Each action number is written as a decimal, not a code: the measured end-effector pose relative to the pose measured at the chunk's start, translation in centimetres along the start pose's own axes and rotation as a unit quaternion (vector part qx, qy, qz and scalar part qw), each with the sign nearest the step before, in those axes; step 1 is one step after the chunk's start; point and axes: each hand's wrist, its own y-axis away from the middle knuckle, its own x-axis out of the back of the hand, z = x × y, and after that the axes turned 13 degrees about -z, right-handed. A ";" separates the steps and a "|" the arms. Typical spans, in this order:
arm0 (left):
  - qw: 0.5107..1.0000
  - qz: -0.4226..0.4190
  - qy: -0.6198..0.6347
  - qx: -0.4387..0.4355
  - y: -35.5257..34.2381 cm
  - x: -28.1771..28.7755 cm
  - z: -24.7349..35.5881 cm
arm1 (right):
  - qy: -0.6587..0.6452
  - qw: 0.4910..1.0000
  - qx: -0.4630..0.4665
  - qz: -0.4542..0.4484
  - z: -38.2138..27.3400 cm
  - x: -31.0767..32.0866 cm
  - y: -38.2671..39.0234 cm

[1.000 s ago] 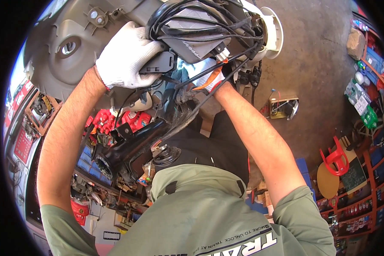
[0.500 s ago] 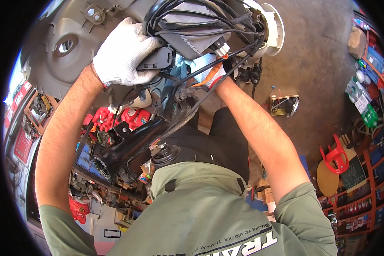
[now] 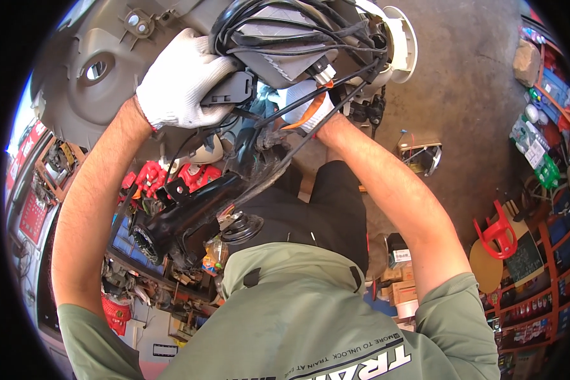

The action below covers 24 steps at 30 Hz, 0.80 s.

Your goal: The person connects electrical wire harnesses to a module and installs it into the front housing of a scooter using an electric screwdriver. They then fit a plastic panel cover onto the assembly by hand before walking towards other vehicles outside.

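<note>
My left hand (image 3: 178, 85), in a white knit glove, is closed around a dark grey plastic piece (image 3: 232, 88) with a slotted end. Beside it my right hand (image 3: 303, 104), also gloved, reaches in behind black cables (image 3: 326, 95) and an orange strip (image 3: 311, 111). Its fingertips are hidden there, next to something light blue. Above both hands a thick bundle of black cables (image 3: 285, 49) loops over a grey plastic part with a white connector (image 3: 323, 67). A black metal frame tube (image 3: 187, 218) slants down to the left below my hands.
A large grey-brown plastic panel (image 3: 76, 82) rises at the upper left. A round white part (image 3: 404, 44) stands at the upper right. Shelves (image 3: 557, 278) and a red plastic chair (image 3: 497, 231) are at the right. A small metal-framed part (image 3: 419, 156) lies on the floor.
My right hand has shifted slightly left among the cables, and its forearm has swung a little. The cable bundle has moved slightly left. My left hand keeps its grip.
</note>
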 end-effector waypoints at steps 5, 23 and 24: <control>1.000 0.012 0.000 -0.002 0.2 0.0 0.1 | 0.154 0.986 0.049 0.049 -0.1 -0.2 -0.8; 1.000 0.019 -0.002 -0.012 -0.1 0.1 0.0 | 0.155 0.978 0.033 0.138 0.2 -1.6 -1.9; 1.000 0.013 -0.002 -0.008 0.0 0.1 0.0 | 0.156 0.977 0.036 0.139 0.2 -1.5 -1.9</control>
